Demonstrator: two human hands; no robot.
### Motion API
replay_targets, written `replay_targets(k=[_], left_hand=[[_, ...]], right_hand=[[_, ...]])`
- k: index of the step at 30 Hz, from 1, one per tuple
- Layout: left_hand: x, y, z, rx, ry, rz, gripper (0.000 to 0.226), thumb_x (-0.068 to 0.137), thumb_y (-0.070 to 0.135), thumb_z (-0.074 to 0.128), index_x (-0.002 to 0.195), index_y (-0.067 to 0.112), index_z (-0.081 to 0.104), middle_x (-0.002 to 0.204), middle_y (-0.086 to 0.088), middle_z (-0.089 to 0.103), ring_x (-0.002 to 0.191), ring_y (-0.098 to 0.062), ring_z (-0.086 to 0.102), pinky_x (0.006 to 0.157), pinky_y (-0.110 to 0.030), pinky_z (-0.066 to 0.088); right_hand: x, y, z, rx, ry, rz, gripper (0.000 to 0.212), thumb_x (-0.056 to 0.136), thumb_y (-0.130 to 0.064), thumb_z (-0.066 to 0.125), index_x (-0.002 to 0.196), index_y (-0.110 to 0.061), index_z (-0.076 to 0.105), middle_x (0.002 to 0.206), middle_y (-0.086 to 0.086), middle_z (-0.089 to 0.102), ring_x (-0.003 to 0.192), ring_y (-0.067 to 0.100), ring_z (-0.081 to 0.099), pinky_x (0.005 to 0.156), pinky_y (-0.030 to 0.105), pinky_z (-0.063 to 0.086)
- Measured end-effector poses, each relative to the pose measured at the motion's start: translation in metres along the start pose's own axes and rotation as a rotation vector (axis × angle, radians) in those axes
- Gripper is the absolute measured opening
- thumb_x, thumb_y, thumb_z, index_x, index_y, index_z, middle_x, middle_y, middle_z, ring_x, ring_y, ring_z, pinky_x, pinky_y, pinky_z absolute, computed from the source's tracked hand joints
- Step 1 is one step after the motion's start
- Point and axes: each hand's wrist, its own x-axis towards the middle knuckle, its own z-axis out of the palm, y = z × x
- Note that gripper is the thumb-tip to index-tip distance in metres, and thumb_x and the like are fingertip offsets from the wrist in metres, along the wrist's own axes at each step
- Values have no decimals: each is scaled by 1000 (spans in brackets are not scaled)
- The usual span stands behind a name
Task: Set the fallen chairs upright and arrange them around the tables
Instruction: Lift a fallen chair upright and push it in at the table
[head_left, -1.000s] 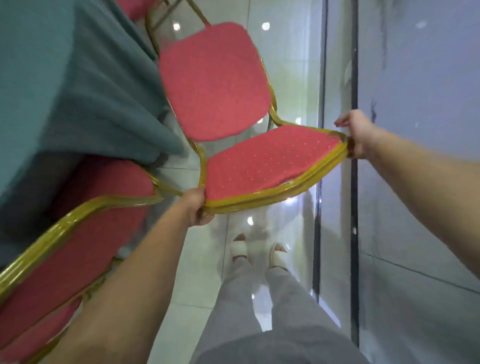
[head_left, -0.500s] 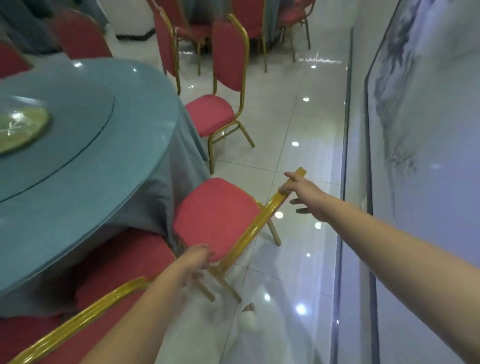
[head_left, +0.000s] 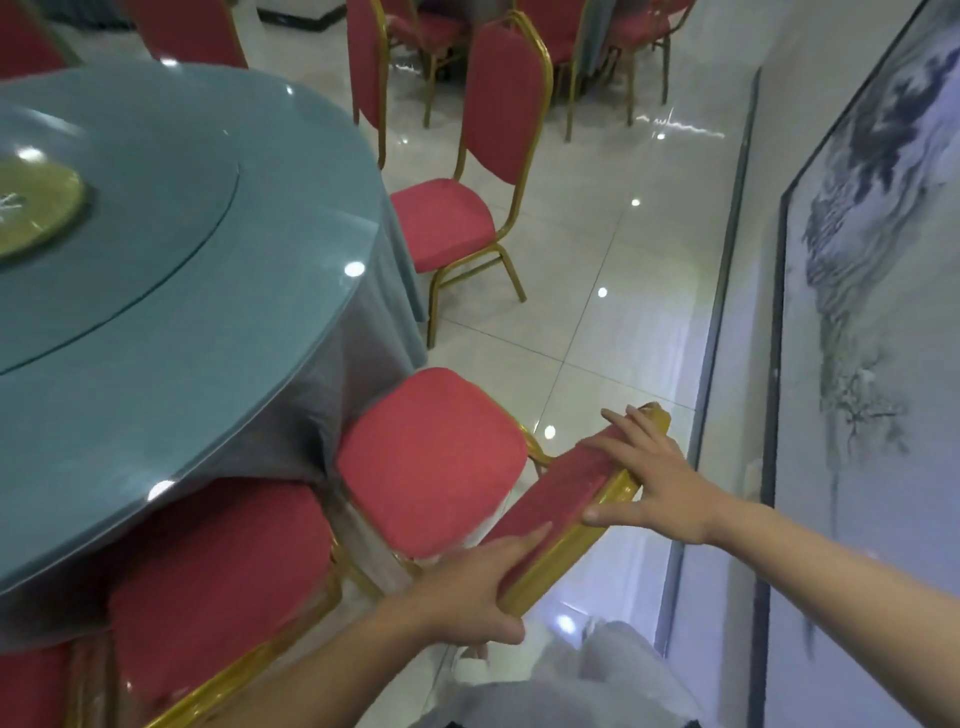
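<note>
The left hand (head_left: 478, 587) has shifted from the seat corner onto the near end of the backrest (head_left: 561, 499), while the right hand (head_left: 649, 467) stays at its far end. Glossy pale floor tiles (head_left: 597, 249) run beside a painted wall panel (head_left: 857, 260) on the right. A round desk (head_left: 208, 338) under teal cloth fills the left. The chair (head_left: 431, 462) stands upright at the desk's near right edge with its seat towards the cloth, and its top rail runs near-left to far-right. The left hand clamps that rail between thumb and fingers, and the right hand lies flat on it, fingers spread.
</note>
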Motion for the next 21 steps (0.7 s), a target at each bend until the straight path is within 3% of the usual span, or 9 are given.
replay_targets(k=[4,7,8,12,15,17,21], left_hand=[[39,2,-18,-44,98,-12,107,62,31,70,143,66,10,126,26,50,92,-2,58,74,-26,54],[71,13,-41,-112,209,-31,104,69,21,74,142,66,16,132,41,40,117,15,45,88,-6,40],[80,17,-49,-116,242,-48,103,71,19,75,143,64,18,135,43,36,122,18,40,92,-5,37],[111,31,-80,-101,375,-165,93,75,9,69,150,47,29,147,22,42,132,-1,43,107,-31,41],[125,30,-94,-206,547,-257,79,80,-2,67,146,33,41,141,16,51,127,-1,49,107,-22,39],[133,30,-99,-242,660,-326,74,83,-3,65,143,35,44,135,16,55,121,-1,53,101,-14,40],[153,35,-119,-282,755,-481,68,87,2,64,131,50,43,111,0,65,90,-9,61,84,-24,49]], right_hand=[[54,26,-29,44,-29,-61,87,53,-93,58,132,-61,38,160,-21,8,147,4,-14,118,60,5],[107,41,-60,4,-48,-112,90,50,-97,53,131,-62,36,161,-17,10,148,9,-12,116,63,5],[124,46,-70,-13,-62,-128,93,49,-98,51,133,-61,34,162,-16,9,149,11,-12,116,63,5],[191,53,-99,-15,-129,-187,101,46,-101,47,136,-57,33,161,-11,12,148,14,-12,115,64,1],[237,48,-107,-7,-129,-255,99,47,-101,47,135,-58,32,159,-10,18,147,17,-8,113,66,1],[266,42,-112,10,-134,-304,99,46,-101,47,134,-58,32,157,-10,22,147,18,-5,114,64,6],[305,32,-126,31,-163,-371,102,46,-99,50,136,-53,36,154,-8,27,145,22,0,114,52,11]])
